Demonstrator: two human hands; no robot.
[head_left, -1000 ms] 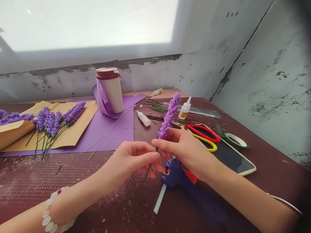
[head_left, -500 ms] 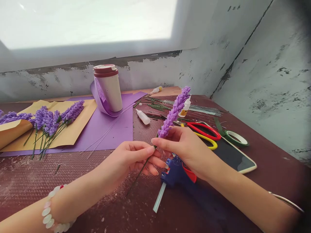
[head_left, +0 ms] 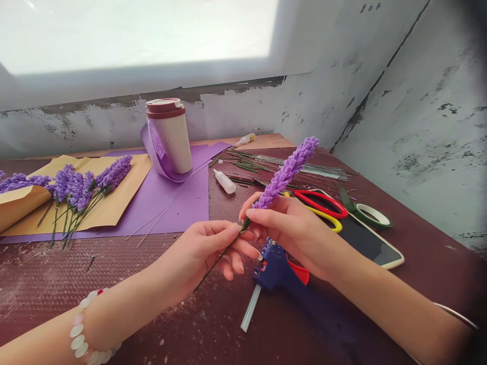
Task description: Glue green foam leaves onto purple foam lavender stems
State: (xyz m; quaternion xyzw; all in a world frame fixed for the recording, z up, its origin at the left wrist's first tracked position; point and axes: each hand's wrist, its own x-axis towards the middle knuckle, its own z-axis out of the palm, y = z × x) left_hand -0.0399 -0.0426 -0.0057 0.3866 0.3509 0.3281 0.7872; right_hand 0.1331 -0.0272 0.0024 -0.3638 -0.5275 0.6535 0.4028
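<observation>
An artificial lavender stem [head_left: 286,175] slants up to the right between my hands, its purple petals packed along the top. My left hand [head_left: 216,246] pinches the thin green stem below the flower head, thumb against forefinger, the other fingers loosely curled. Higher up, my right hand [head_left: 291,223] grips the base of the flower head between thumb and fingers. Beneath my right hand lies a blue hot glue gun [head_left: 271,266] with a red trigger, and a clear glue stick [head_left: 251,308] pokes out of its back end.
Scissors [head_left: 321,205] with red and yellow handles rest on a phone or tablet [head_left: 375,246], beside green tape [head_left: 371,215]. A white glue bottle [head_left: 224,181], several wires [head_left: 319,170] and a lidded cup [head_left: 175,139] stand or lie farther back. Finished lavender stems [head_left: 76,187] lie on brown paper [head_left: 129,185].
The lavender stem leans farther right, its tip having swung rightward and the head turned. My right fingers have shifted around its base. My left hand stays nearly in place.
</observation>
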